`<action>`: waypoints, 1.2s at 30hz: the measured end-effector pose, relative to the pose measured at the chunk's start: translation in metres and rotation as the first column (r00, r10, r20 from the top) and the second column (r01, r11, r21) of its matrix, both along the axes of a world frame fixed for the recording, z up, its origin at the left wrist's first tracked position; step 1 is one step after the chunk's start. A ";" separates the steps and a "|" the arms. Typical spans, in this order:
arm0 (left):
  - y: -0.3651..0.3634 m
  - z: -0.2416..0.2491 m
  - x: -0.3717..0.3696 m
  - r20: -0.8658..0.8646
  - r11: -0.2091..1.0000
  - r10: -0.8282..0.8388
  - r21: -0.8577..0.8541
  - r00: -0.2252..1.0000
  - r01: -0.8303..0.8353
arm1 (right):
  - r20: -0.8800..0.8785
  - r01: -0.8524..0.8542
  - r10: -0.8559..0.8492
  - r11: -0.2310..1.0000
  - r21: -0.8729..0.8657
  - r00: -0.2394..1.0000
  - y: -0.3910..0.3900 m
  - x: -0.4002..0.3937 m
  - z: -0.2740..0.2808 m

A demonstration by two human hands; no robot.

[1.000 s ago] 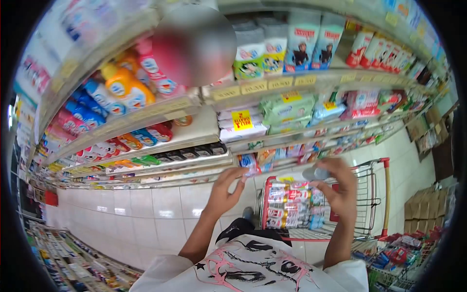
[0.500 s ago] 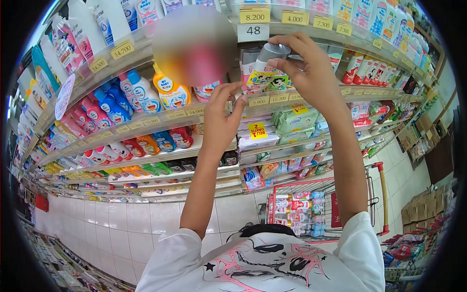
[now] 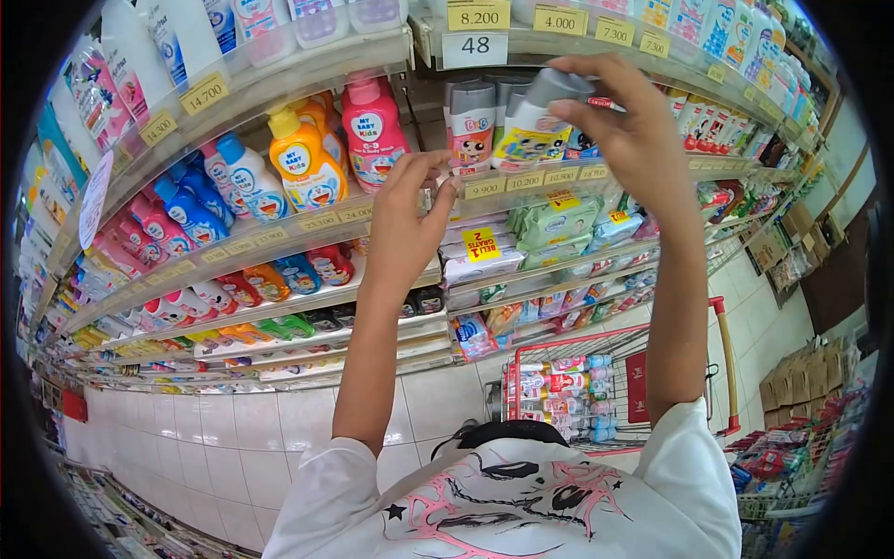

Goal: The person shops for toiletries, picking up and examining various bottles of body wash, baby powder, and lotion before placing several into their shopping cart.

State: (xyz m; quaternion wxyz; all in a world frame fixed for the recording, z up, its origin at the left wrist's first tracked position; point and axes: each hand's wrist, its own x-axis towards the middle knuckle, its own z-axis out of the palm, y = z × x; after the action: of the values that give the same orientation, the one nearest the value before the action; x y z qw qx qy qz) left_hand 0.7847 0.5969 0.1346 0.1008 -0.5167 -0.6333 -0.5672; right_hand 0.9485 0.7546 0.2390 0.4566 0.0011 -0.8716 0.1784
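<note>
My right hand (image 3: 619, 116) grips a white bottle (image 3: 535, 140) with a grey cap and a yellow cartoon label by its cap. The bottle is tilted at the front of the shelf, and its print is smeared by motion. Just left of it stands a pink-and-white bottle (image 3: 471, 130) with a grey cap and a cartoon face. At the shelf's front edge is my left hand (image 3: 410, 200), fingers apart and holding nothing. Behind its fingertips stands a pink body wash bottle (image 3: 372, 130). Other grey-capped bottles are partly hidden behind the held one.
Yellow price tags (image 3: 524, 180) line the shelf edge. Wet wipe packs (image 3: 559, 224) lie on the shelf below. A red-rimmed shopping cart (image 3: 582, 337) with several bottles in it stands close by on the right. Yellow and blue bottles fill the shelf to the left.
My right hand and the bottle have shifted right, uncovering the pink-and-white bottle beside it. The view has shifted slightly, and the blur over the pink body wash bottle is gone.
</note>
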 end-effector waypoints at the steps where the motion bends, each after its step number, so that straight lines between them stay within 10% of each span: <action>1: -0.001 0.000 0.001 -0.028 1.000 0.007 -0.016 1.000 -0.007 | -0.006 -0.011 0.011 0.998 -0.060 1.000 0.008 0.007 0.000; 17: 0.038 0.033 0.019 -0.299 0.995 0.027 0.103 0.954 0.004 | 0.046 -0.045 0.051 0.992 -0.118 0.998 0.058 0.017 -0.011; 26: 0.089 0.068 0.020 -0.719 0.999 0.036 0.025 0.694 -0.026 | 0.047 -0.038 0.044 0.992 -0.124 0.998 0.060 0.019 -0.009; 36: 0.111 0.103 0.022 -0.577 0.845 -0.139 -0.493 0.805 -0.207 | 0.043 -0.032 0.037 0.992 -0.119 0.998 0.068 0.025 -0.014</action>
State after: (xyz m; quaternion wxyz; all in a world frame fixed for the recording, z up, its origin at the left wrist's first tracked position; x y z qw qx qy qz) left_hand 0.8064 0.7080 0.2380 0.1563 -0.6624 -0.7111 -0.1764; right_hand 0.9736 0.8230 0.2255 0.4332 -0.0151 -0.8693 0.2375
